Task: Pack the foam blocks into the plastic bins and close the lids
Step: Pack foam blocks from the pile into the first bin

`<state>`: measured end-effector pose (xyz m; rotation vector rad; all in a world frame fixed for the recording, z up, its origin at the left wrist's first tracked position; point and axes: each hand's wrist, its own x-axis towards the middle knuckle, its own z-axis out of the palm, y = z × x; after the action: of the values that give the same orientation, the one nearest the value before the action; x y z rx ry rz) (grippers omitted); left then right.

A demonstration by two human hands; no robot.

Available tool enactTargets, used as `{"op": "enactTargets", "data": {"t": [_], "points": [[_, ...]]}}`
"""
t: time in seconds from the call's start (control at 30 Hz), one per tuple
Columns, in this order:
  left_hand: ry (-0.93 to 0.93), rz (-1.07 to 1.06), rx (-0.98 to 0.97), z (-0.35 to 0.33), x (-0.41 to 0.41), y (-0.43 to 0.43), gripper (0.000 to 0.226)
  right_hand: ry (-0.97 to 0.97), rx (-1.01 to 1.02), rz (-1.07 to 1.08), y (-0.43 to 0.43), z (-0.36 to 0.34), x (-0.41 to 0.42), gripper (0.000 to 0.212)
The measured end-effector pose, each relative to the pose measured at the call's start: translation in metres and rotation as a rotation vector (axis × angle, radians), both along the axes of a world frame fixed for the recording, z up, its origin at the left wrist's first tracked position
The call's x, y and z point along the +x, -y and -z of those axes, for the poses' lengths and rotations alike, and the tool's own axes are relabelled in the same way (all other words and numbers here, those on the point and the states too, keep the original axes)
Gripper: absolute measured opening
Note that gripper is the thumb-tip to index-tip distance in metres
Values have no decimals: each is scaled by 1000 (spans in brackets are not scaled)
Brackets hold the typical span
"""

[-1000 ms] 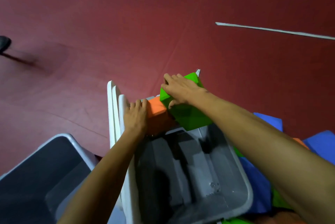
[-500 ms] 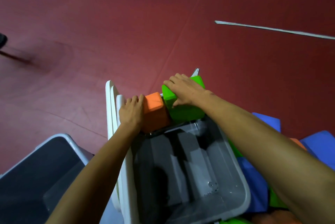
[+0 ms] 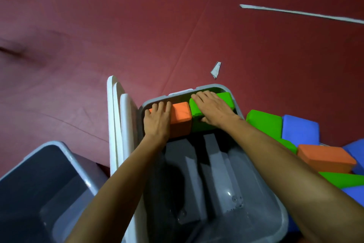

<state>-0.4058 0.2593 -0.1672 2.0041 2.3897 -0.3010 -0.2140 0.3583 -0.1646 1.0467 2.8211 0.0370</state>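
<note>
While lids lean left, blocks pile right.

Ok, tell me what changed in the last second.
The orange block and green block dropped from the far rim of the bin inside, side by side against its far wall. The left hand and right hand followed, now pressing flat on top. Bin, lids and loose blocks stayed put.

I'm seeing my left hand covering the left end of the orange block; the second bin is running off-frame.
</note>
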Motion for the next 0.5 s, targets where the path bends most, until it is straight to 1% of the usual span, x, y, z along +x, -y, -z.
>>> {"op": "enactTargets", "data": {"t": [0.07,0.13,0.27,0.43,0.5], "points": [[13,-41,-21,11,-2,-3,72,7,7,-3,-5,9,-6,101],[11,-64,-39,24,-7,-3,73,18,-20,16,-6,22,-12,101],[2,-47,-47,48,-6,-2,76,36,-75,163,-5,54,-15,100],[39,-94,-67,61,-10,-13,63,-11,-158,296,-4,69,-23,99],[45,-104,-58,67,-14,-9,61,8,-117,292,5,76,-24,102]]}}
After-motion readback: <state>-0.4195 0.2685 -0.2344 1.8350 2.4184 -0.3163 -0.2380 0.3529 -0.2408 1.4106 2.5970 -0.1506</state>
